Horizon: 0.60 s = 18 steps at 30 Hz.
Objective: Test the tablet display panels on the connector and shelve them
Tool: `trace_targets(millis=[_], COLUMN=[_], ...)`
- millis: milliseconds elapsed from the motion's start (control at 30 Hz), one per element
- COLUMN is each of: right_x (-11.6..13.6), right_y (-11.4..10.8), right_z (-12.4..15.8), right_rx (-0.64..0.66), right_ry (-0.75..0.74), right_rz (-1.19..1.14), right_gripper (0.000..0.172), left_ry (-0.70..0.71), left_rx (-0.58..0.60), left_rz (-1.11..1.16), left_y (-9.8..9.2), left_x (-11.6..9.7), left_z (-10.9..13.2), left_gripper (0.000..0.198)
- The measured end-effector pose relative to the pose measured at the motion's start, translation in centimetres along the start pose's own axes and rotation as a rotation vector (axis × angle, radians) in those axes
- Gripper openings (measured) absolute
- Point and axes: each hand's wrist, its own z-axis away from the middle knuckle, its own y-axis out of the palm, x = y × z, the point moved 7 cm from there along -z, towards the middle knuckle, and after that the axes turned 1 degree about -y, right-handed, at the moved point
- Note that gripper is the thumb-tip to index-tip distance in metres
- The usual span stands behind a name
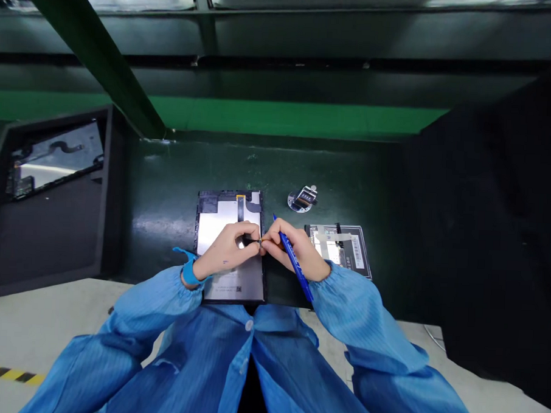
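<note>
A tablet-sized display panel [215, 225], silver-backed with a dark frame, lies flat on the dark green bench in front of me. Over its right edge, my left hand [225, 248] is closed in a pinch on a small dark flex cable [248, 240]. My right hand [303, 247] meets it there, thumb and forefinger pressed together at the cable's tip. A blue pen [295, 265] is also held in the right hand, lying slantwise across it with its tip pointing up and away. The fingers partly hide the cable's end.
A second, smaller panel [358, 250] with labels and tape lies right of my right hand. Behind it stands a chrome tally counter [304, 197]. At left, a black tray [50, 239] holds another panel [72, 149]. A large black shape [476, 209] borders the right side.
</note>
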Motion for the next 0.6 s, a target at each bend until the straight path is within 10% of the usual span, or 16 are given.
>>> trace_targets(millis=[167,233,300,433,600], right_x=[1.4,2.0,1.8,0.4,0.5], right_y=[-5.1,-7.3,-8.1,-7.9,-8.3], right_z=[0.5,0.9,0.9,0.5,0.5], right_rx=[-0.353,-0.475,-0.43,-0.259,-0.242], right_ry=[-0.126,-0.18,-0.185,-0.146,-0.135], right_rz=[0.253,0.558,0.839,1.085,1.05], right_gripper=[0.018,0.027,0.049,0.069,0.071], left_ry=[0.277,0.312,0.273,0.319,0.459], left_rx=[0.015,0.19,0.296,0.327,0.144], left_rz=[-0.427,-0.698,-0.941,-1.172,-1.021], left_y=[-1.3,-0.3,0.6,1.2,-4.3], left_x=[-2.0,-0.7,1.5,3.2,-2.8], left_z=[4.8,7.6,9.9,12.1,11.8], left_gripper=[0.017,0.057,0.089,0.082,0.067])
